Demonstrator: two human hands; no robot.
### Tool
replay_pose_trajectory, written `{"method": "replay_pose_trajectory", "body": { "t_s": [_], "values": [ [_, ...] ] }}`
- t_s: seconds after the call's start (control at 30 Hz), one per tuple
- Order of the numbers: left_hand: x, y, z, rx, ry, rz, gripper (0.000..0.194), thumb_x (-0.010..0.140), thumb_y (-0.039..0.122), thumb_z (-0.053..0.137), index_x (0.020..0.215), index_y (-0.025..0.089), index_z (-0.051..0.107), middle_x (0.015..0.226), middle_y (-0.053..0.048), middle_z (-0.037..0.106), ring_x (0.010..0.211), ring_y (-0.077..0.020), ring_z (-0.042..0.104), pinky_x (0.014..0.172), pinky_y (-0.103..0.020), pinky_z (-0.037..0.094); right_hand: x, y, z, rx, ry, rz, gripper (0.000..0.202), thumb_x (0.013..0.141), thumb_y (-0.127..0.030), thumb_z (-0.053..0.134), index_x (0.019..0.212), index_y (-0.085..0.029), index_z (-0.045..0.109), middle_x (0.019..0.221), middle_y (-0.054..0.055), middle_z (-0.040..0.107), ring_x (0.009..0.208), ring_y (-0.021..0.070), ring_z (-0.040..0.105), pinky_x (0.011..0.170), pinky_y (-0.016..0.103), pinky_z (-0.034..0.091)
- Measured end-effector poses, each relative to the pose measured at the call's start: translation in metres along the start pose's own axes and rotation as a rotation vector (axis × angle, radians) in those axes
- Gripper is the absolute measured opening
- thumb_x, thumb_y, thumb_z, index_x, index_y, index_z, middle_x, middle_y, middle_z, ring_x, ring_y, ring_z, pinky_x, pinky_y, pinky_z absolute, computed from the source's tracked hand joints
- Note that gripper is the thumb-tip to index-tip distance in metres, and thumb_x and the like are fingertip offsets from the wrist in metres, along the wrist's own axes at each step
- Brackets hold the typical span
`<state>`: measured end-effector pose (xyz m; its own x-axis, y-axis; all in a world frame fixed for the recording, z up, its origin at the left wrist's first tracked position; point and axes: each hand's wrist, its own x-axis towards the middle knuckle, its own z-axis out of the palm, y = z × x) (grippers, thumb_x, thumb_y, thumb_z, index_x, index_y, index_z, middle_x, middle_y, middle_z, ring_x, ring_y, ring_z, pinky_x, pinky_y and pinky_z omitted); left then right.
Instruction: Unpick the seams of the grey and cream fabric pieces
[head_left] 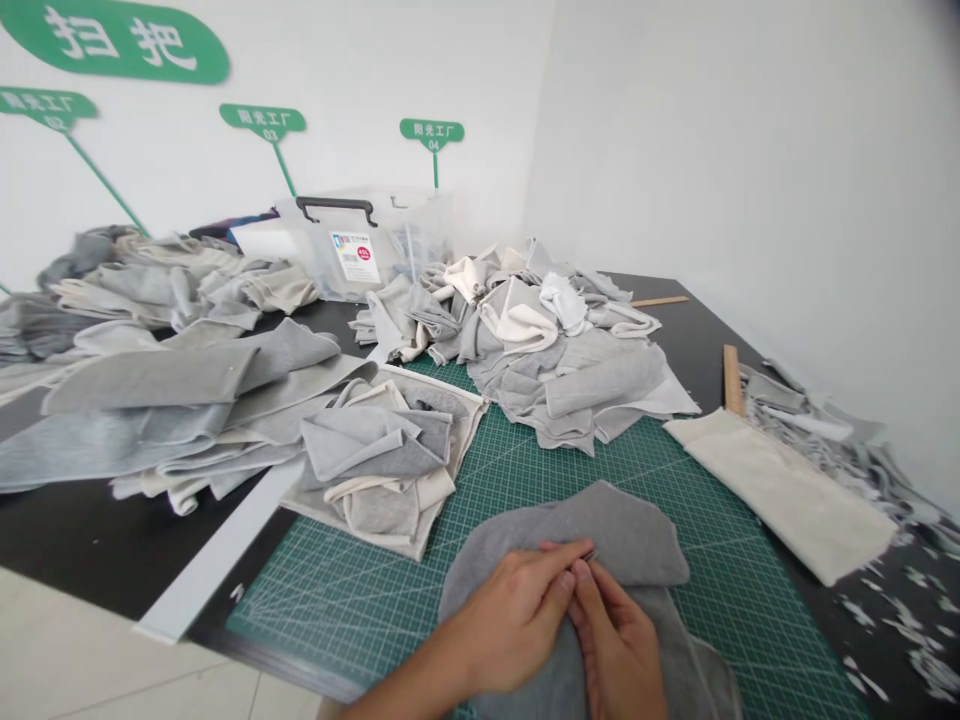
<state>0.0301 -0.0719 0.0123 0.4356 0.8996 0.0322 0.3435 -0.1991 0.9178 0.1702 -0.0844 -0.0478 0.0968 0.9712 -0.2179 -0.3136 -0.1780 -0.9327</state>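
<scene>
My left hand (517, 610) and my right hand (619, 640) meet over a grey piece of cloth (622, 530) near the front of the green cutting mat (345, 580). Both are closed, thumbs and fingertips pressed together at one spot. Between the fingertips a small dark, metallic-looking bit (590, 556) peeks out; most of it is hidden, so its kind does not show. The cloth lies folded in layers, running under both hands to the bottom of the view.
Piles of grey and cream cloth stand at the left (172, 380) and behind the mat (555, 340). A clear plastic bin (352, 240) is at the back. A pale ruler (217, 560) crosses the left edge. Right of the mat lie a cream cloth (787, 490) and scraps (840, 430).
</scene>
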Motion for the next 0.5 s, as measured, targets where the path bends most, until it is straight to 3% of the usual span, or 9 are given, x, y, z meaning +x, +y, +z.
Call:
{"method": "replay_pose_trajectory", "body": {
  "t_s": [0.3, 0.5],
  "values": [
    [-0.004, -0.006, 0.005, 0.042, 0.069, 0.135, 0.044, 0.099, 0.029, 0.029, 0.139, 0.019, 0.046, 0.134, -0.006, 0.056, 0.122, -0.0198, 0.053, 0.106, -0.034, 0.04, -0.003, -0.013, 0.013, 0.12, 0.037, 0.075, 0.034, 0.061, -0.038, 0.082, 0.088, -0.019, 0.076, 0.093, 0.011, 0.074, 0.094, 0.029, 0.067, 0.08, 0.039, 0.056],
    [-0.007, -0.01, 0.008, 0.05, 0.093, 0.162, 0.043, 0.1, 0.029, 0.029, 0.138, 0.019, 0.047, 0.136, -0.006, 0.054, 0.124, -0.021, 0.051, 0.107, -0.036, 0.038, -0.006, -0.018, 0.021, 0.105, -0.003, 0.027, 0.03, 0.064, -0.041, 0.079, 0.085, -0.019, 0.075, 0.094, 0.009, 0.075, 0.095, 0.0271, 0.067, 0.081, 0.037, 0.054]
  ]
}}
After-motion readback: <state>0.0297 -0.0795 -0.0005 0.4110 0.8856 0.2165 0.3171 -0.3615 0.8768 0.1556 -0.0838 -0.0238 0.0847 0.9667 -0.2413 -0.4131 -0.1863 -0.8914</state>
